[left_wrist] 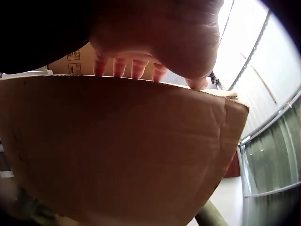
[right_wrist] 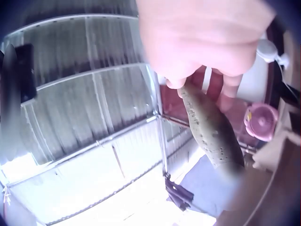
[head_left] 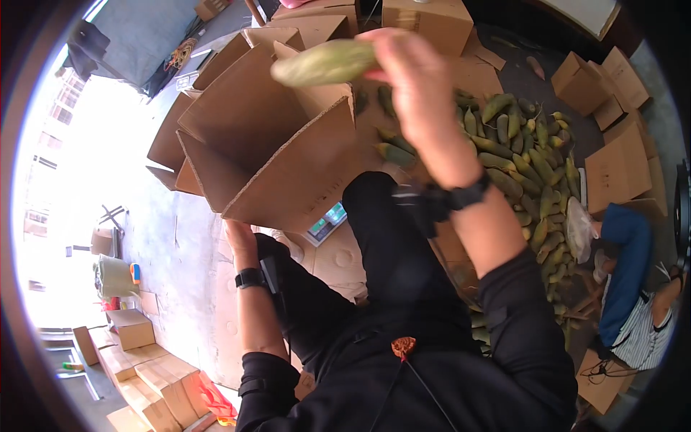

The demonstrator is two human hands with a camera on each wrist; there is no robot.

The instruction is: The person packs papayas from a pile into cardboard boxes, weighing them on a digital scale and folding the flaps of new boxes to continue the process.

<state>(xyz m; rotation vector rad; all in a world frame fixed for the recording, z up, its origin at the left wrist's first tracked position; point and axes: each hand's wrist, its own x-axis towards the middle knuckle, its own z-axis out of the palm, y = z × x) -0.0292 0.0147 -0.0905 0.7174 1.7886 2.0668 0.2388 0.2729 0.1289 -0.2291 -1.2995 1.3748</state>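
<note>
Raised at the top of the head view, my right hand [head_left: 417,79] grips a green radish [head_left: 324,63] by one end. The radish [right_wrist: 211,129] points away from the fingers in the right wrist view, speckled and slightly blurred. It overlaps the far rim of an open cardboard box [head_left: 288,173] in front of me. My left hand [head_left: 241,241] is at the near lower corner of that box. In the left wrist view, the left hand's fingers [left_wrist: 138,69] and thumb hold the edge of a cardboard flap [left_wrist: 117,141], their tips partly behind it.
A large pile of green radishes [head_left: 533,158] covers the floor at right. A scale display [head_left: 327,222] shows under the box. More cardboard boxes [head_left: 425,25] stand behind, and flat cartons [head_left: 155,381] lie at lower left. Another person's leg [head_left: 625,266] is at far right.
</note>
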